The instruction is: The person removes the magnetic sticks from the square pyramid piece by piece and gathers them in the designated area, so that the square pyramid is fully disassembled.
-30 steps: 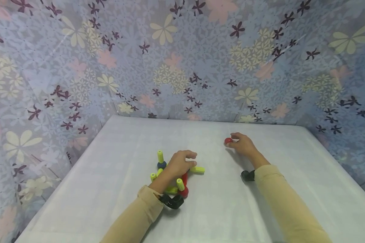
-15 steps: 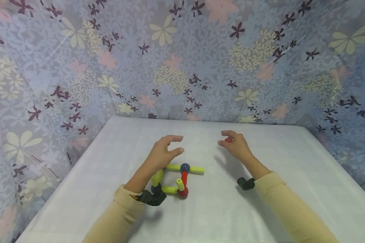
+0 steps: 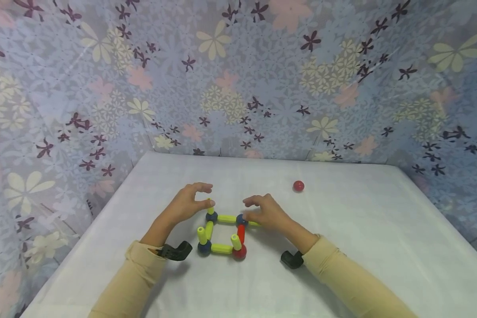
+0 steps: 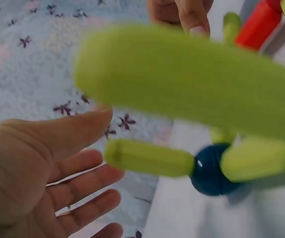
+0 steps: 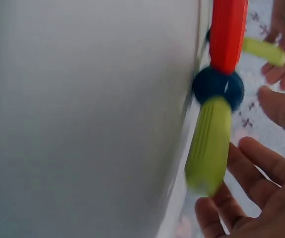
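Observation:
A square frame of yellow-green rods (image 3: 221,249) and one red rod (image 3: 241,234) lies on the table, joined by dark blue balls (image 3: 204,247) and a red corner ball (image 3: 239,251). Short rods stand up from three corners. My left hand (image 3: 183,204) is around the far-left upright rod (image 4: 150,158), thumb and fingers spread and apart from it in the left wrist view. My right hand (image 3: 271,215) is at the far-right blue ball (image 5: 219,89), fingers loosely spread beside the rod (image 5: 209,144) sticking out from it; whether they touch is unclear. Neither hand grips anything.
A loose red ball (image 3: 298,186) sits on the white-covered table (image 3: 350,194), farther back and to the right of the frame. A flowered cloth (image 3: 238,79) hangs behind the table. Each wrist carries a black camera mount (image 3: 176,251).
My right hand has let go of the red ball, leaving it on the table, and moved left and nearer to the frame. My left hand has shifted left, to the far-left upright rod.

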A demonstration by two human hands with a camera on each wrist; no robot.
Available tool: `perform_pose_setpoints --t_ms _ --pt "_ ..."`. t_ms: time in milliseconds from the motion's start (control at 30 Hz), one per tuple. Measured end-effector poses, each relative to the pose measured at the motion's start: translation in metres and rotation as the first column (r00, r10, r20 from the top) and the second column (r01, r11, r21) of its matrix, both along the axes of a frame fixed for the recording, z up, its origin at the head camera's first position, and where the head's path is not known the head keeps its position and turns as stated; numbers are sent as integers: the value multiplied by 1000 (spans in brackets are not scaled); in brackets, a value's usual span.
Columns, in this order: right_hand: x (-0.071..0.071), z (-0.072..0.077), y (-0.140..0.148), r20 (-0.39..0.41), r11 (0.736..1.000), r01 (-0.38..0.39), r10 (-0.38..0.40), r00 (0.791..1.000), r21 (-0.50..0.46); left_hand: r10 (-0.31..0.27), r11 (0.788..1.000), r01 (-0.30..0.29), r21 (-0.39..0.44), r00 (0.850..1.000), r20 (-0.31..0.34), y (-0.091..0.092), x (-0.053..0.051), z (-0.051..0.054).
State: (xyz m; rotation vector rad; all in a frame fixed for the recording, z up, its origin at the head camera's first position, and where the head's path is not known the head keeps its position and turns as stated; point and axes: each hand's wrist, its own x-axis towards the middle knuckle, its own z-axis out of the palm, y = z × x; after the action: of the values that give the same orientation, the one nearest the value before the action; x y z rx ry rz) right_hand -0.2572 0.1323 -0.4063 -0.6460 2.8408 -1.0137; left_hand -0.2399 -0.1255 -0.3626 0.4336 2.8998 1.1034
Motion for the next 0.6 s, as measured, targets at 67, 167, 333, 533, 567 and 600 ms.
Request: perform_pose_setpoints --t_ms 67,167,333,533,567,600 --pt "0 -2 -8 3 1000 -23 23 1000 11 -6 1000 6 -10 1000 30 -3 -3 -5" --pt "1 -4 -18 -3 998 -57 57 998 39 -25 999 27 -23 998 52 -6 -7 -13" --pt "2 -4 -32 -4 991 -97 97 995 96 -57 998 58 -24 997 55 -8 -9 -21" --pt "1 -6 -40 29 985 -94 91 995 147 -56 998 56 1 998 32 -6 -9 -25" --pt "1 -7 -40 34 984 -88 84 996 153 -52 999 52 6 998 33 -6 -9 -25" --pt "1 -7 -40 40 984 -82 77 996 157 -50 999 50 6 998 31 -5 -9 -26"
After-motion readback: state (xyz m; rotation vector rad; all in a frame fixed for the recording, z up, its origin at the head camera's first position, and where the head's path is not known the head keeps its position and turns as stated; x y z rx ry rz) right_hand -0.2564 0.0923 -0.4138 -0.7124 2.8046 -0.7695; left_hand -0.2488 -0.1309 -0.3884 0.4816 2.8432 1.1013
